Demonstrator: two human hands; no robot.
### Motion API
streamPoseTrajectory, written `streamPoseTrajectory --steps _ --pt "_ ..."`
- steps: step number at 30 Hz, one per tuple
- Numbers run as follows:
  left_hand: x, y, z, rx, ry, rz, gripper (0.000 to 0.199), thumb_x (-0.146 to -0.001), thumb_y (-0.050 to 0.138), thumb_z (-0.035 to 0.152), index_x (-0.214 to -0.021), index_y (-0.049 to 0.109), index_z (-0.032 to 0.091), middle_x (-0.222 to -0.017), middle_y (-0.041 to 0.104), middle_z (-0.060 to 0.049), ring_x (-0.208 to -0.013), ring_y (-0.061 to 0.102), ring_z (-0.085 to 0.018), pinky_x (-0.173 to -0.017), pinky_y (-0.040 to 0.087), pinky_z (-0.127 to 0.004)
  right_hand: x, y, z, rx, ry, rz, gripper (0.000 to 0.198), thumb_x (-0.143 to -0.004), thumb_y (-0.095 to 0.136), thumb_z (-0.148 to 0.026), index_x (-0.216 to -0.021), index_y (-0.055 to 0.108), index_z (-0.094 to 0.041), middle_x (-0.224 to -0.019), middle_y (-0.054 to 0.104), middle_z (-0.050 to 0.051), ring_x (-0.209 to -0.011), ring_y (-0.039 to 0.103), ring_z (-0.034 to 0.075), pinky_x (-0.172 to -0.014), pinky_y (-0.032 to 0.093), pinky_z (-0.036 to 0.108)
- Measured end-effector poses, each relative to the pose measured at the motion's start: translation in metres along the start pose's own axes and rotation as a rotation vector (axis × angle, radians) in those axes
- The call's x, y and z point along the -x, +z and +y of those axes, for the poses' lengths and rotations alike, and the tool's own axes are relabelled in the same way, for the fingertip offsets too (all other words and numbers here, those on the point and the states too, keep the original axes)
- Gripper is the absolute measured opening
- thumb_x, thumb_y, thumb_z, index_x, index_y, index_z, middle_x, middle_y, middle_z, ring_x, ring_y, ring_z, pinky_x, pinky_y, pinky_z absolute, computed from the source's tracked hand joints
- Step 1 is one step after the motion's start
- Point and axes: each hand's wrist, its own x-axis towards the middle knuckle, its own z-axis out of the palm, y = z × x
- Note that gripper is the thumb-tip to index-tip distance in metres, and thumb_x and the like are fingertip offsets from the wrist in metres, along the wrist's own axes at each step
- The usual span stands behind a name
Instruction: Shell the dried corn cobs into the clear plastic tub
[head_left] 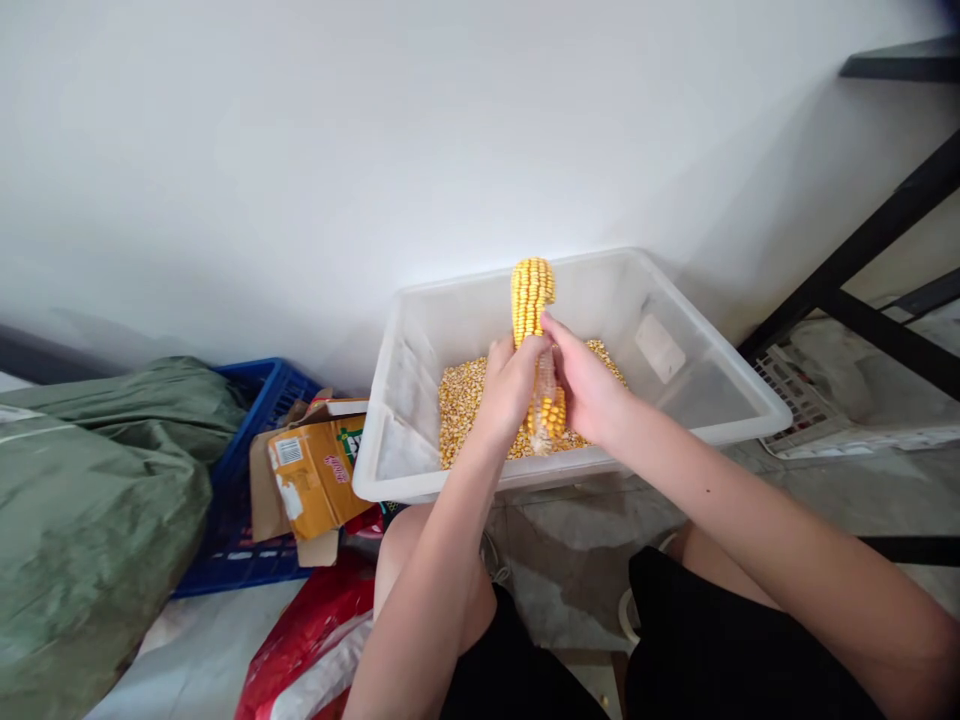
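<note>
A yellow corn cob (532, 290) stands tilted in both my hands above a white plastic tub (705, 345). Part of its lower length is stripped of kernels, while yellow kernels remain at the bottom end and over the top. My left hand (514, 375) is wrapped round the cob's middle from the left, its thumb lying across the front. From the right, my right hand (589, 385) grips the cob, with its thumb up against the kernels. Loose corn kernels (461, 395) cover part of the tub's floor beneath my hands.
To the left are a blue crate (255, 545), a green cloth bundle (97, 520) and flattened cardboard boxes (319, 475). A red plastic bag (315, 625) lies in front of them. A black metal frame (862, 260) rises on the right beside a white basket (802, 400). Behind the tub is a white wall (375, 130).
</note>
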Motion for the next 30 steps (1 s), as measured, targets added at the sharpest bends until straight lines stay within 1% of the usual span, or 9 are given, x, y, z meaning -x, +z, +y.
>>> streamPoseTrajectory --steps 4,6,8,11,15,19,23,27,30 --pt "0.000 -0.005 -0.006 -0.313 0.209 -0.232 0.025 -0.074 0.075 0.035 -0.095 0.069 0.022 -0.094 0.073 -0.010 -0.082 0.066 -0.024 -0.061 0.048 -0.026 -0.013 -0.011 0.002 -0.023 -0.063 0.122 0.053 -0.095 0.029 -0.060 -0.116 0.058 -0.021 -0.078 0.063 0.008 -0.070 0.057 0.023 -0.062 0.043 0.035" --pt "0.001 -0.011 -0.006 -0.468 0.226 -0.269 0.042 -0.075 0.074 0.041 -0.113 0.068 0.024 -0.109 0.071 -0.011 -0.076 0.067 -0.021 -0.057 0.047 -0.024 -0.020 -0.018 0.005 -0.166 -0.037 0.144 0.038 -0.092 0.039 -0.053 -0.104 0.056 -0.021 -0.075 0.058 0.005 -0.068 0.056 0.021 -0.061 0.042 0.034" --pt "0.004 -0.015 -0.002 -0.674 0.153 -0.351 0.056 -0.081 0.068 0.049 -0.131 0.060 0.027 -0.116 0.070 -0.011 -0.057 0.063 -0.015 -0.050 0.046 -0.024 -0.023 -0.023 0.007 -0.314 -0.017 0.188 0.028 -0.086 0.051 -0.051 -0.089 0.051 -0.023 -0.070 0.053 0.001 -0.066 0.054 0.019 -0.060 0.042 0.033" --pt "0.008 -0.016 0.006 -0.936 0.124 -0.471 0.065 -0.091 0.052 0.055 -0.148 0.042 0.028 -0.105 0.071 -0.008 -0.048 0.059 -0.011 -0.052 0.049 -0.025 -0.023 -0.025 0.008 -0.377 -0.020 0.251 0.033 -0.077 0.063 -0.053 -0.078 0.046 -0.025 -0.065 0.049 -0.002 -0.061 0.049 0.017 -0.056 0.040 0.032" --pt "0.011 -0.008 0.011 -1.049 0.170 -0.508 0.068 -0.097 0.035 0.060 -0.155 0.027 0.026 -0.093 0.071 -0.006 -0.045 0.056 -0.010 -0.048 0.045 -0.024 -0.020 -0.024 0.003 -0.332 -0.022 0.304 0.037 -0.074 0.066 -0.056 -0.074 0.046 -0.025 -0.060 0.044 -0.004 -0.057 0.046 0.016 -0.049 0.036 0.031" --pt "0.010 -0.004 0.008 -1.160 0.296 -0.498 0.067 -0.099 0.029 0.059 -0.153 0.033 0.020 -0.089 0.071 -0.006 -0.053 0.060 -0.013 -0.056 0.046 -0.026 -0.023 -0.027 0.001 -0.310 -0.089 0.371 0.031 -0.076 0.066 -0.050 -0.076 0.049 -0.025 -0.060 0.046 -0.004 -0.060 0.049 0.015 -0.052 0.039 0.028" --pt "0.006 -0.002 0.002 -1.272 0.432 -0.475 0.059 -0.102 0.022 0.052 -0.144 0.045 0.017 -0.094 0.072 -0.009 -0.070 0.065 -0.019 -0.066 0.045 -0.029 -0.029 -0.029 0.004 -0.301 -0.056 0.406 0.027 -0.077 0.066 -0.046 -0.076 0.052 -0.023 -0.061 0.048 -0.004 -0.058 0.050 0.014 -0.052 0.039 0.028" --pt "0.001 0.000 -0.005 -1.381 0.544 -0.316 0.053 -0.104 0.020 0.044 -0.103 0.066 0.016 -0.080 0.070 -0.009 -0.070 0.065 -0.020 -0.067 0.042 -0.030 -0.034 -0.029 0.004 -0.332 -0.061 0.407 0.025 -0.075 0.069 -0.042 -0.080 0.055 -0.022 -0.061 0.051 -0.004 -0.057 0.053 0.015 -0.050 0.040 0.028" --pt "-0.003 -0.003 -0.007 -1.366 0.481 -0.255 0.054 -0.104 0.022 0.043 -0.087 0.066 0.016 -0.068 0.067 -0.007 -0.065 0.065 -0.019 -0.064 0.042 -0.028 -0.037 -0.031 0.003 -0.325 -0.087 0.376 0.027 -0.073 0.073 -0.041 -0.082 0.057 -0.021 -0.061 0.052 -0.004 -0.058 0.054 0.015 -0.050 0.041 0.028"
